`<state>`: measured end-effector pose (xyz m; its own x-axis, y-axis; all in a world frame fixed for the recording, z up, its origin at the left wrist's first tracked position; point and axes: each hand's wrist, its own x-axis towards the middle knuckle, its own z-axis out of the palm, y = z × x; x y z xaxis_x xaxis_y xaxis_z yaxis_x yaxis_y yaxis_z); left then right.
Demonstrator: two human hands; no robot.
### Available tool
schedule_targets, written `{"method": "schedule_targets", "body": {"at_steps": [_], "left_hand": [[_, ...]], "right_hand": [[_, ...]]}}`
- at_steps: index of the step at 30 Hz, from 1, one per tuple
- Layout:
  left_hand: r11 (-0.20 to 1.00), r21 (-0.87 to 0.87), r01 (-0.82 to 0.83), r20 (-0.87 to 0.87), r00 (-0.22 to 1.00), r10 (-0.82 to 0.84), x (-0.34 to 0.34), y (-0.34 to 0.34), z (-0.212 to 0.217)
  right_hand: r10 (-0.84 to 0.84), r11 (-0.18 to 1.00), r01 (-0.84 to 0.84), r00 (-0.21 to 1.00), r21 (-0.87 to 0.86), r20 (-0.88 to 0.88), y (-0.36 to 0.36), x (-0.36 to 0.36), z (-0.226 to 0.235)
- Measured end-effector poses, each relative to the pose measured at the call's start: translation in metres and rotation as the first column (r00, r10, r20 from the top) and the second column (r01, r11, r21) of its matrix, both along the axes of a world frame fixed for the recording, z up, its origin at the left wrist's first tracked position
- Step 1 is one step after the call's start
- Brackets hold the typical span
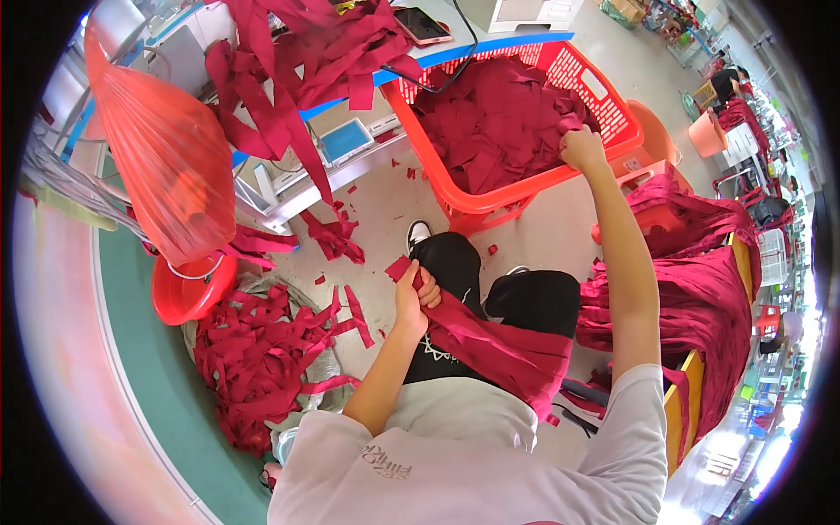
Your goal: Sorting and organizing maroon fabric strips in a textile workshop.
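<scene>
My left hand (414,297) is closed around one end of a bundle of dark red fabric strips (490,343), which lies across my lap and hangs down past my right thigh. A short end of cloth sticks out above the fist. My right arm reaches forward to the right rim of a red plastic basket (499,199). There my right hand (581,147) has its fingers curled at the heap of cut red fabric pieces (490,122) filling the basket. Whether a piece is in those fingers is hard to see.
More strips drape over the worktable (507,41), where a phone (423,25) lies. A red plastic bag (166,149) hangs at left above a red bucket (194,289). Loose strips (254,359) pile on the floor. Long red fabric (674,297) hangs over a yellow-edged rack at right.
</scene>
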<state>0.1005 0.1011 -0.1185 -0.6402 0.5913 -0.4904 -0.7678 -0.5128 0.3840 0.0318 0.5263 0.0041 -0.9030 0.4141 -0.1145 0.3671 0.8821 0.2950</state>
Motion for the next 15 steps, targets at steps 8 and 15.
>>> {"method": "schedule_targets", "body": {"at_steps": [8,15], "left_hand": [[1.000,-0.025,-0.001,-0.024,1.000,0.000,0.003,0.003,0.000],[0.995,0.097,-0.002,-0.403,0.914,0.041,0.028,0.021,0.080]], "right_hand": [[-0.250,0.089,-0.570,0.781,-0.816,-0.573,-0.149,0.012,0.165],[-0.114,-0.023,-0.445,0.891,-0.895,-0.440,-0.247,0.081,0.181]]}}
